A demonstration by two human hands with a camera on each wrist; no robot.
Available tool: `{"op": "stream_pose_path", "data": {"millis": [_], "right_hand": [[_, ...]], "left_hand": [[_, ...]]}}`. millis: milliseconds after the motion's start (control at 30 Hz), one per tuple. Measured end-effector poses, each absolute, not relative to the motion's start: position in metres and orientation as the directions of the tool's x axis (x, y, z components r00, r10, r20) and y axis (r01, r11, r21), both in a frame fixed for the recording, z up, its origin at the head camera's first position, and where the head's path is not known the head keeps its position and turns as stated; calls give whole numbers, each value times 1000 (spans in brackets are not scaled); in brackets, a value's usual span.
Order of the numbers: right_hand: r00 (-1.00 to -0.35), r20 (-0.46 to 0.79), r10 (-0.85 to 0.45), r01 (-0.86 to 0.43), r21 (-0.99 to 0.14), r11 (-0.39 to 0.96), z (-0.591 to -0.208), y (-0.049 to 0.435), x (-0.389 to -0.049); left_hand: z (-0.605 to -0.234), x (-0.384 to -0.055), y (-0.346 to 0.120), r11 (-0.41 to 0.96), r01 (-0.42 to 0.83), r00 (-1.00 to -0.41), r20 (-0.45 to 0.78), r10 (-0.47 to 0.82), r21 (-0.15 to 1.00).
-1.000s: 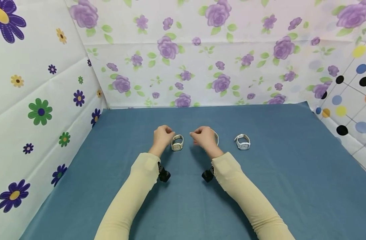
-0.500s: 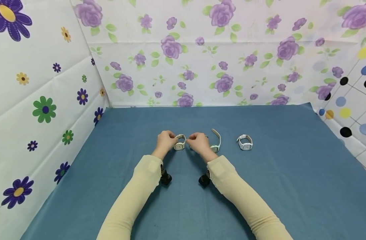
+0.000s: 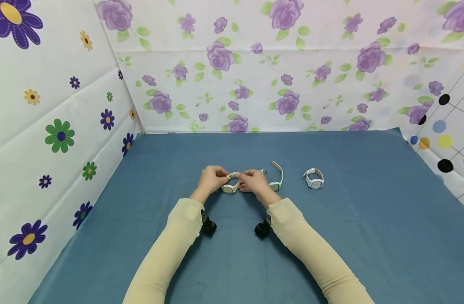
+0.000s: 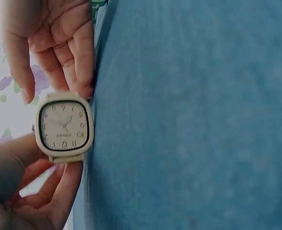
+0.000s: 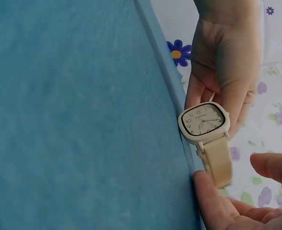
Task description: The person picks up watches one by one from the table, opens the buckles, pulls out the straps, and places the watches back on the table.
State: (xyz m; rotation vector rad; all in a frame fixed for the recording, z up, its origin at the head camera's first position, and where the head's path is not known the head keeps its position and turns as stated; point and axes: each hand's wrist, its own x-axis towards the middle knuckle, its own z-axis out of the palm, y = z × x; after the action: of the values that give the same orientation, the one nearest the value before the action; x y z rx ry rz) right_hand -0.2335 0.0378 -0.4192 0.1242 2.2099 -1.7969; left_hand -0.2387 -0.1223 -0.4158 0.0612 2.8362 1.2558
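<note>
A cream wristwatch (image 3: 229, 190) with a squarish face is between my two hands, near the middle of the blue cloth. My left hand (image 3: 209, 182) grips it from the left, its fingers behind the case in the left wrist view, where the dial (image 4: 64, 125) faces the camera. From the other side comes my right hand (image 3: 254, 182). Its fingertips are right at the cream strap (image 5: 217, 160) in the right wrist view, thumb spread well apart from the fingers. Just right of that hand lies a pale green wristwatch (image 3: 275, 185) with its strap standing up, partly hidden by the hand.
A white wristwatch (image 3: 315, 184) with its strap looped stands farther right on the blue cloth (image 3: 232, 261). Flower-print sheets (image 3: 250, 63) rise behind and at the left, and a dotted sheet (image 3: 459, 135) hangs at the right. Each wrist carries a small black camera (image 3: 209, 228).
My right hand has moved left to the cream wristwatch, uncovering more of the green one. My left hand has taken hold of the cream wristwatch, which has tilted slightly. The head view has shifted a little.
</note>
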Motion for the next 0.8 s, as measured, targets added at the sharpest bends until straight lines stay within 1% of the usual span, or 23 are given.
{"op": "stream_pose_path", "data": {"millis": [200, 333, 467, 567, 700, 800], "right_hand": [[-933, -339, -122, 319, -934, 158, -419, 39, -234], [-925, -357, -133, 330, -925, 187, -420, 40, -234], [-921, -353, -163, 315, -923, 222, -422, 41, -234], [-923, -342, -176, 302, -927, 221, -424, 41, -233], [-928, -323, -187, 277, -932, 236, -425, 41, -232], [-928, -315, -198, 262, -931, 253, -426, 41, -232]], "left_hand": [[-416, -236, -126, 593, 87, -982, -33, 188, 800], [-415, -233, -127, 543, 116, -969, -25, 245, 832], [-418, -231, -129, 507, 135, -954, -26, 298, 851], [-419, -229, -131, 464, 93, -946, -67, 317, 881], [-420, -226, -133, 402, -22, -931, -165, 325, 915], [-424, -226, -135, 393, -78, -923, -216, 319, 916]]}}
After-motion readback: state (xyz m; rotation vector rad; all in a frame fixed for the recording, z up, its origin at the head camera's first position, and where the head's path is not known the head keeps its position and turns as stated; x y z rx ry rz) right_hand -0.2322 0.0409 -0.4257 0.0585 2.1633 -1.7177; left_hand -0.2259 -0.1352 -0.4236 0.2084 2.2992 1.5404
